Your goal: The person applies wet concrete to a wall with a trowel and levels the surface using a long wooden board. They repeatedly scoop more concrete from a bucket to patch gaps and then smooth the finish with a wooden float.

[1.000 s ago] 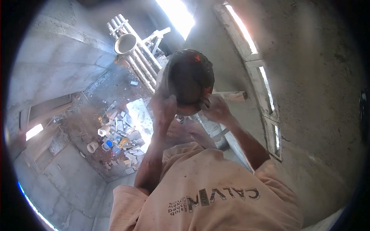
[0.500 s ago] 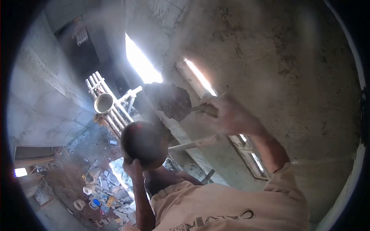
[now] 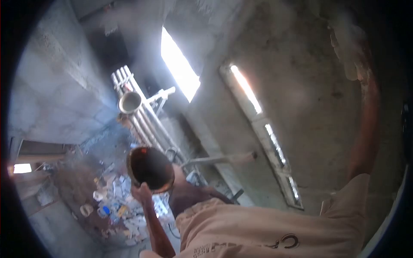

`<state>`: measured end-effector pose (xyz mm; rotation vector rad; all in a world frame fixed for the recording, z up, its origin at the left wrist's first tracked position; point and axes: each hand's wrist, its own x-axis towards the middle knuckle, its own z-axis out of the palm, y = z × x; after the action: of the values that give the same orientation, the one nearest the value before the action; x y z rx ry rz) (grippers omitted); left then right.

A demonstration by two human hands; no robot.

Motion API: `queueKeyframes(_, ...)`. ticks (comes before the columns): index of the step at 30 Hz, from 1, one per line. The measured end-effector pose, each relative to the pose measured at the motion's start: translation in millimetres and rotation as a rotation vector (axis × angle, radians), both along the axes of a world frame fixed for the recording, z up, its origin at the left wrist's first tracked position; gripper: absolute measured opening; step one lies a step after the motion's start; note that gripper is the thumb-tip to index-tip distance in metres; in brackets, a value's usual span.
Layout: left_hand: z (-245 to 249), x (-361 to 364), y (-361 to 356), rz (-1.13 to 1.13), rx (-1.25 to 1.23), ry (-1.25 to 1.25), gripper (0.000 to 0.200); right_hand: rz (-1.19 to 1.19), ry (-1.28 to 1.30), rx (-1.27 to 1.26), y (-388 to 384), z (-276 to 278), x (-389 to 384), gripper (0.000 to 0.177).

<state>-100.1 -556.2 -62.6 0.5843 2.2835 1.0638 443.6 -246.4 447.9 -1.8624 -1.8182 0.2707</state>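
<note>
My left hand grips the rim of a dark round bowl, its thumb over the edge and its hollow tipped toward me. At the far upper right, my right hand reaches up along the wall, its fingers closed and blurred. The butt of a trowel's handle pokes out below the fingers, and the blade is lost in blur near the plaster. The rough grey-brown wall lies close behind this arm.
A pale bucket stands on a scaffold of lashed poles. One pole juts toward the wall. Rubble and broken tiles cover the floor below. Bright openings and a slotted frame break the wall.
My right hand has swung from beside the bowl to the far upper right with the trowel, whose mortar-covered blade no longer shows clearly. The bowl has tipped and shifted slightly left and down.
</note>
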Motion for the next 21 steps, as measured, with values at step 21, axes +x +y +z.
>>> queueKeyframes(21,108,165,108,-0.752,-0.079,-0.091,0.060,0.423,-0.499,-0.014,-202,-394,-131,0.023)
